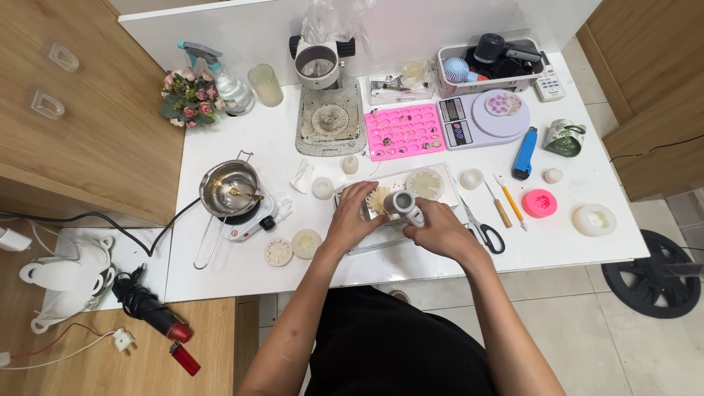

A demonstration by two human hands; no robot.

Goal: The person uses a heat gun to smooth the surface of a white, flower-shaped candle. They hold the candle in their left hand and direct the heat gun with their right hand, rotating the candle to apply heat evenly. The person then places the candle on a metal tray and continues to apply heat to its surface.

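One scissors (pixel 485 233), two pink moulds (pixel 404 130) (pixel 540 203) (one tray-shaped), two hands (pixel 353 217) (pixel 437 229).

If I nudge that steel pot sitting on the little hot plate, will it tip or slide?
The steel pot looks wider than the small hot plate, so it probably slides easily. Its long wire handle sticks out past the burner and might lever it over. It likely feels light, being thin metal.

On the table (pixel 242 286), near the middle, both hands meet over a tray (pixel 440 192): the left hand (pixel 352 216) on a flower-shaped piece (pixel 378 198), the right hand (pixel 438 229) around a small tool (pixel 404 204). Scissors (pixel 482 231) lie just right. A pot (pixel 229 187) sits on a hotplate (pixel 249 220) (left side). A scale (pixel 484 117) stands far right.
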